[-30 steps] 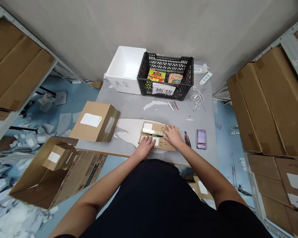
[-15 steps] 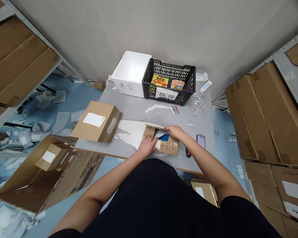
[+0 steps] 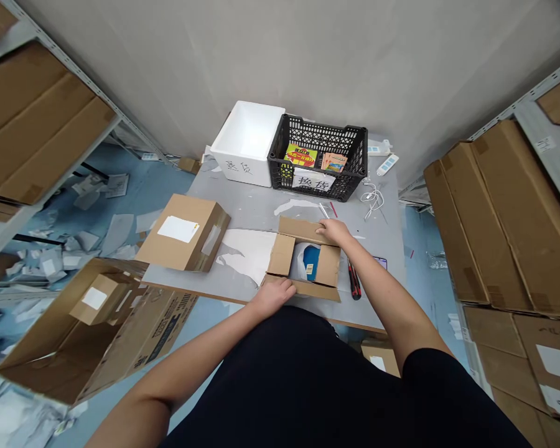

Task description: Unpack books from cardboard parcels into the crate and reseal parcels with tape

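Observation:
An opened cardboard box [image 3: 282, 254] lies in front of me at the table's near edge, its flaps spread outward. Inside, between the two side flaps, shows a blue item [image 3: 312, 256] with a small label, beside white wrapping [image 3: 299, 264]. My left hand [image 3: 275, 297] is closed on the near flap, thumb on top. At the far flap, my right hand [image 3: 332, 231] pinches its right end. A red-and-black tool [image 3: 354, 281], its kind unclear, lies right of the box, partly behind my right forearm.
A closed carton [image 3: 186, 230] with a white label stands at the table's left. Behind are a white foam box [image 3: 242, 163] and a black crate [image 3: 318, 163] holding colourful packs. A phone [image 3: 381, 262] lies right. A large open carton [image 3: 98, 348] stands lower left; shelves flank both sides.
The box's flaps have been pulled outward, showing more of the blue item. My left hand has moved down to the near flap; my right hand has shifted slightly up and right.

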A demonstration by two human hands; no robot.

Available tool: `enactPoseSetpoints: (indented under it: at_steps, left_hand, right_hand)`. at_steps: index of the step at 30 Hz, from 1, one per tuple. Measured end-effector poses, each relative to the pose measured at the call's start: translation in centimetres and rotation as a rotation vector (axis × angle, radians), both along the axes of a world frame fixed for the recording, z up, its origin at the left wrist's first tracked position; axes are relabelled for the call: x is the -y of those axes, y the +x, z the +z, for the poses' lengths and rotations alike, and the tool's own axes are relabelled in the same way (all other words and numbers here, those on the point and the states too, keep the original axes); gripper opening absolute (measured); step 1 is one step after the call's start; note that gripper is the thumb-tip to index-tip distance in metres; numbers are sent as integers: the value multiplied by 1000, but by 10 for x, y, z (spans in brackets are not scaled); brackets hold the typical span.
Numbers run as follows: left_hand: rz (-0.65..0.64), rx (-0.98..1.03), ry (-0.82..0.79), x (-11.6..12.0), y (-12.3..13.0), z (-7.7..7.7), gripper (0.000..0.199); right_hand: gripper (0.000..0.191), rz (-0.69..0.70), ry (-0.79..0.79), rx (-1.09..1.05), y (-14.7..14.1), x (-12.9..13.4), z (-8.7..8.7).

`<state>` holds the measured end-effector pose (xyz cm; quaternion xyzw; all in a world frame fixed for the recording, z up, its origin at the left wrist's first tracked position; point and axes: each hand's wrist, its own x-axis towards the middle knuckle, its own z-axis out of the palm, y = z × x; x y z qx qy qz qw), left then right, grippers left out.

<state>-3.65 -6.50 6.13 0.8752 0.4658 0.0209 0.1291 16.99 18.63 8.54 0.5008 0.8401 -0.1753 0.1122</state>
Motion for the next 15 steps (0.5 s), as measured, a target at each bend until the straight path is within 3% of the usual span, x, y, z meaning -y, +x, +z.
enactPoseSetpoints:
  at_steps: [4,8,11,13,15]
  left_hand:
    - [-5,142,-50,6,-1,-11,24]
    - [-21,322,-234,1,-5,-11,54]
    - [123,431,-344,-14,-9,0,45]
    - [225,452,-378,-31,-11,8,41]
    - [243,392,-404,-52,-14,14,38]
  right_hand:
    - [39,-3,56,-69,1,-4,-14]
    - [49,11,278,-246,8,12,-34]
    - [47,77,428,-388,18,33,-38]
    - [45,194,455,-462,25,51,-34]
    - [46,313,450,-510,34,72,-25]
